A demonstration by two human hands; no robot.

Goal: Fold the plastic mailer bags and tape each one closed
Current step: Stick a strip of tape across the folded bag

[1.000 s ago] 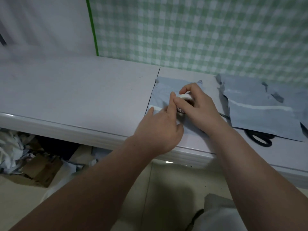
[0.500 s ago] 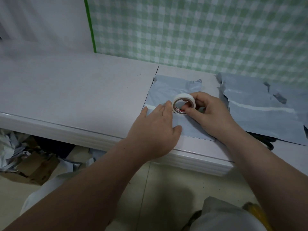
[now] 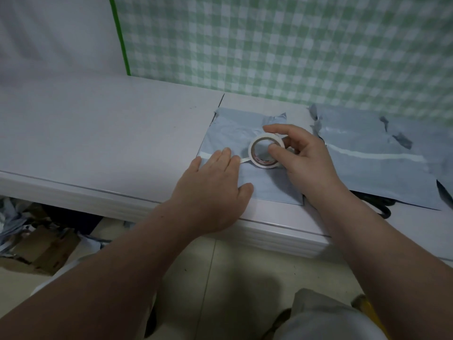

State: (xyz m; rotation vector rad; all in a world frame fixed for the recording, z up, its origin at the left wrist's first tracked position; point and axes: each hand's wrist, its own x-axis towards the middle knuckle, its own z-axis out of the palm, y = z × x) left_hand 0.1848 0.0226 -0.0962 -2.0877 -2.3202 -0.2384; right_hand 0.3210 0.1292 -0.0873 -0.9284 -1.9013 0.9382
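Note:
A folded grey mailer bag [image 3: 267, 187] lies flat on the white table [image 3: 103, 143] in front of me. My left hand [image 3: 215, 190] presses flat on its left part, fingers straight over a strip of white tape [image 3: 204, 155] stuck across the bag. My right hand [image 3: 306, 158] grips a white tape roll [image 3: 266, 151] standing on edge on the bag, thumb through its hole. A short stretch of tape runs from the roll to my left fingertips.
A pile of flat grey mailer bags [image 3: 382, 158] lies to the right, one bearing a white tape strip. Black scissors [image 3: 384, 209] peek out beneath that pile's front edge. A green checked cloth [image 3: 294, 50] hangs behind the table. Scraps and cardboard [image 3: 36, 249] lie on the floor at left.
My right hand has drawn the tape roll to the right, away from my left fingers, unrolling a short strip. My left hand stayed pressed on the bag.

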